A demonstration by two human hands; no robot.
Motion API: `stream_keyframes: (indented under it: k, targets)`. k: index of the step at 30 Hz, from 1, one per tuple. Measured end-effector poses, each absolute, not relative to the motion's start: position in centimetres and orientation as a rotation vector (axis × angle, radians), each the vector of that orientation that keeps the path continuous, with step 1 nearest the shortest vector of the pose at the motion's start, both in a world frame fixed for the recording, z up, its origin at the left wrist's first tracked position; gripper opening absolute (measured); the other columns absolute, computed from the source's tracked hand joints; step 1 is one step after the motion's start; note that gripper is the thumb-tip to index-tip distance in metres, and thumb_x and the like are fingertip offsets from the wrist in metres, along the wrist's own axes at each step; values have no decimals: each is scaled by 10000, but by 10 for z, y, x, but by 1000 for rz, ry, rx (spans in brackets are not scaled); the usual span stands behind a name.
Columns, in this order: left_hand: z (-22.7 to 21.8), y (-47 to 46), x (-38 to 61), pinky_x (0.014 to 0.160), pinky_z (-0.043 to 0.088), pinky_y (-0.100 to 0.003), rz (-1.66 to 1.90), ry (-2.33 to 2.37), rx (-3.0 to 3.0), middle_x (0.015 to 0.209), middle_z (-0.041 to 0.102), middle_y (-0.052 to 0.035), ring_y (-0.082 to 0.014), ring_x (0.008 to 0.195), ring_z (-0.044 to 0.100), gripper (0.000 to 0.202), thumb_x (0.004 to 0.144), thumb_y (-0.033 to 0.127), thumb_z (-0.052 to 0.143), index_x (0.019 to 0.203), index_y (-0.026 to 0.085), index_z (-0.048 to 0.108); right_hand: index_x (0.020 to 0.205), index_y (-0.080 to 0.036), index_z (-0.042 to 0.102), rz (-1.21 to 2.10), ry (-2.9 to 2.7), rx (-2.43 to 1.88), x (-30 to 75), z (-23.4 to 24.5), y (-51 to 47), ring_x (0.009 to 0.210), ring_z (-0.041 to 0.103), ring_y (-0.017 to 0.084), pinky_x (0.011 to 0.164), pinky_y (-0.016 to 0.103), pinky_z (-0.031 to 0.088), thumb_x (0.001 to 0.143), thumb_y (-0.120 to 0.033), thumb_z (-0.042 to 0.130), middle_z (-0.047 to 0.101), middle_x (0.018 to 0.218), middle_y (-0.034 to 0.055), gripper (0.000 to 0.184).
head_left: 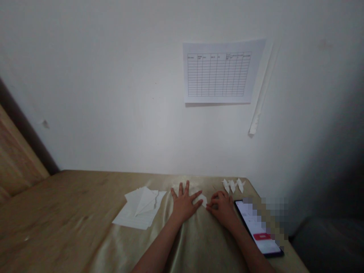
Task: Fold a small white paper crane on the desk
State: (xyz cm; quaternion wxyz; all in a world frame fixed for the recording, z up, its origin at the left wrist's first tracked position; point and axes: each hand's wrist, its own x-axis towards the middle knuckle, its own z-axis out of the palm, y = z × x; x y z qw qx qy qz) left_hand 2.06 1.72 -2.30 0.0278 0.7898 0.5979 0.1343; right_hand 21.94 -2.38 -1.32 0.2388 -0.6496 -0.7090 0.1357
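My left hand (184, 203) lies flat on the beige cloth, fingers spread, pressing down on a small white folded paper (203, 200) whose corner shows beside the thumb. Just right of it, my right hand (222, 207) has its fingers curled and pinched at the edge of that same paper. A stack of white paper sheets (140, 212), some partly folded, lies to the left of my left hand.
Three small folded white paper figures (233, 185) stand near the table's (71, 212) far right corner. A lit phone (258, 227) lies at the right edge. A printed table sheet (218, 72) hangs on the white wall. A wooden panel (14, 159) stands at left.
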Motion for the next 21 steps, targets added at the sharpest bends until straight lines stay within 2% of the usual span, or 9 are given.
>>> stream_keyframes:
  k: [5, 10, 17, 19, 21]
  targets:
    - [-23, 20, 19, 1102, -83, -809, 443, 1868, 2400, 1703, 170, 27, -488, 1535, 109, 636, 803, 846, 471, 1389, 598, 474, 818, -310, 787, 362, -1943, -1776, 220, -13, -24, 1270, 461, 272, 1125, 469, 244, 845, -382, 706, 661, 1168, 36, 111]
    - [-26, 20, 17, 1103, -85, -812, 460, 1858, 2452, 1688, 235, 16, -463, 1536, 144, 626, 837, 792, 490, 1422, 574, 453, 826, -311, 781, 330, -1941, -1739, 221, -18, -24, 1243, 483, 273, 1130, 478, 252, 837, -369, 711, 668, 1154, 37, 92]
    - [-24, 15, 15, 1110, 32, -825, 503, 1858, 2414, 1638, 338, -123, -424, 1498, 272, 705, 859, 650, 596, 1505, 431, 416, 905, -284, 745, 366, -2015, -1652, 221, -24, -20, 1366, 433, 279, 1186, 521, 190, 851, -282, 657, 651, 1337, 8, 103]
    - [-20, 11, 16, 1123, 79, -810, 542, 1852, 2388, 1604, 388, -126, -400, 1481, 305, 640, 869, 567, 632, 1467, 399, 481, 944, -275, 727, 392, -2028, -1648, 219, -25, -20, 1403, 413, 282, 1199, 549, 162, 861, -262, 626, 621, 1400, 9, 131]
    - [-16, 7, 17, 1144, 102, -786, 576, 1819, 2379, 1564, 441, -85, -367, 1463, 331, 497, 877, 483, 656, 1364, 408, 585, 1020, -278, 709, 421, -2029, -1628, 218, -25, -21, 1432, 392, 281, 1209, 573, 133, 869, -248, 601, 591, 1444, 18, 188]
